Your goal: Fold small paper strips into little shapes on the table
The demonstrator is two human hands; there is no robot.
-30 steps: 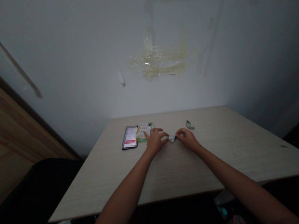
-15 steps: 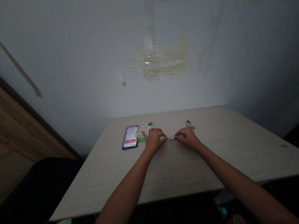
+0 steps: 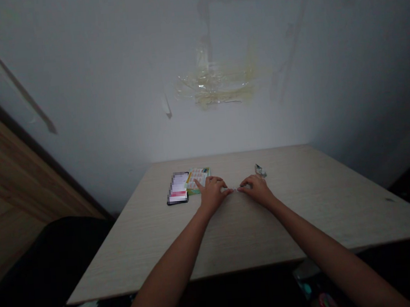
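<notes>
A small, pale strip-like piece lies between my two hands, just at the tabletop; it is too small to name. My left hand pinches its left end with thumb and forefinger, the other fingers raised. From the other side my right hand pinches the right end, fingers curled. Most of the piece is hidden by my fingertips. Just left of my left hand is a printed green-and-white leaflet or packet. Behind my right hand sits a crumpled small wrapper-like scrap.
A phone with a lit screen lies at the left, partly under the leaflet. The pale wooden table meets a wall with old tape on it. Dark clutter shows below the table's front edge.
My left fingertips have moved slightly right, closer to my right ones, and less of the pale piece shows between them. The phone, leaflet and scrap stay put.
</notes>
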